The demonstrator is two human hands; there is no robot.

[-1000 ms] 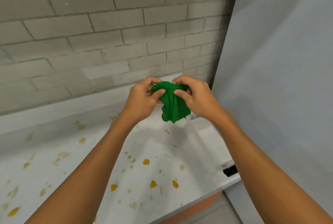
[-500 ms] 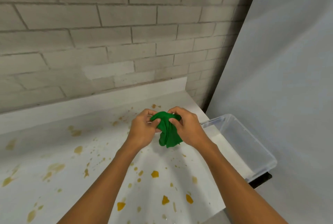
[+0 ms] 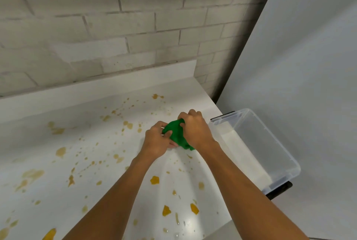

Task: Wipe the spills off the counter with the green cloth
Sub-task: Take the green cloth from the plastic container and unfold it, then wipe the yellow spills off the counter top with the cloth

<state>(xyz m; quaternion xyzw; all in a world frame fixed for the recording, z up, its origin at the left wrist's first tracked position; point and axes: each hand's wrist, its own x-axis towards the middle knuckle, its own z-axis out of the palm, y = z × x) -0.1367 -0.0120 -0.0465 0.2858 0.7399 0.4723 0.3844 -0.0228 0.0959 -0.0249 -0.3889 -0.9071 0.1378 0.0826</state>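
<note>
I have my 2 hands together low over the right end of the counter (image 3: pixel 100 143), and both are clamped on the green cloth (image 3: pixel 176 133). The left hand (image 3: pixel 157 141) pinches its near side between thumb and fingers, while the right hand (image 3: pixel 195 129) curls over its top and far side. The cloth sits bunched between them, near the clear bin (image 3: pixel 274 139) at the counter's right edge. I cannot tell whether its lower tip touches the surface.

I judge that I am gathering the cloth into a pad, with no wiping done yet. To do it well, I want 1 broad, flat face turned down and the loose corners tucked into my palm so that nothing trails through the mess. Then I would press evenly and draw the spills (image 3: pixel 155 180) inward, away from the front edge, refolding to a clean face once a side loads up. The thick orange blobs near the front probably need a firmer pass than the pale smears by the brick wall (image 3: pixel 116 27).

The cloth is a deep, even green, soft and creased into folds. It is mostly hidden by my fingers, and I see no stains on the part that shows.
</note>
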